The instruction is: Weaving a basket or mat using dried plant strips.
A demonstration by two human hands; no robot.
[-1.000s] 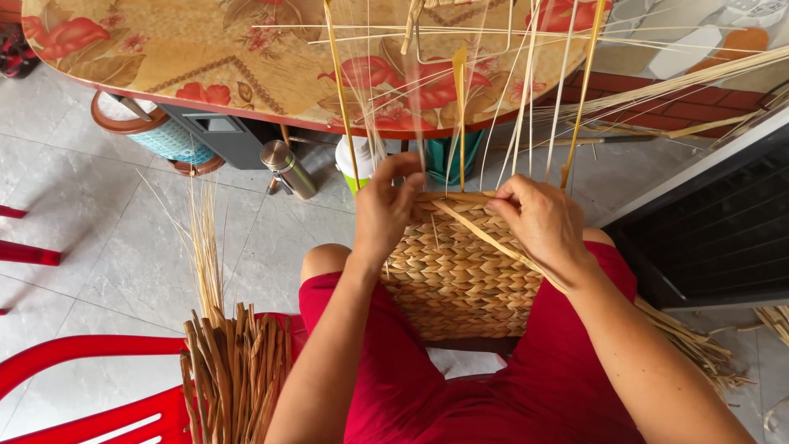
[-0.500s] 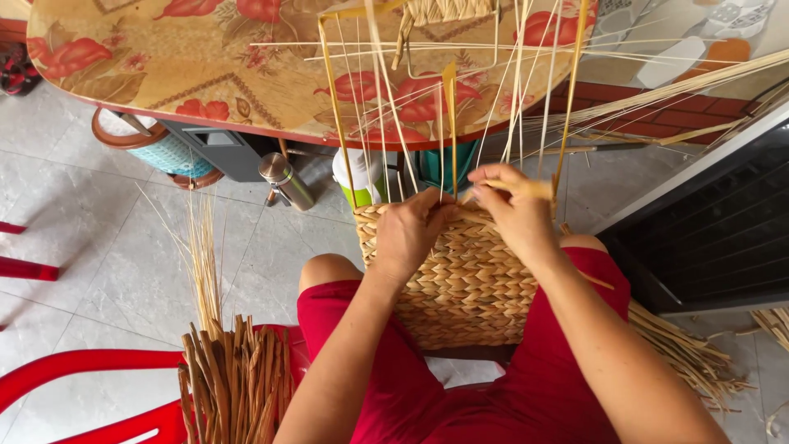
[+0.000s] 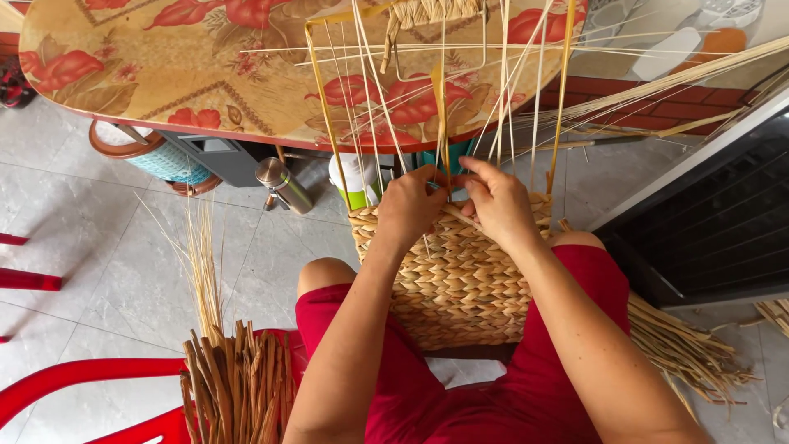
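woven basket [image 3: 456,279]: on my lap, below the desk [image 3: 164,74] edge. my left hand [image 3: 411,205] and right hand [image 3: 497,201]: together at its rim, pinched on one straw strand [image 3: 441,99].

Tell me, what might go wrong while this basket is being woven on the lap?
The thin upright stalks stand loose above the basket and might snap or poke upward as both hands, left hand and right hand, pinch at the rim. The basket rests only on the lap and could slip.

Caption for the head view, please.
Both hands, left hand and right hand, pinch strands at the rim of a half-woven basket on the lap.
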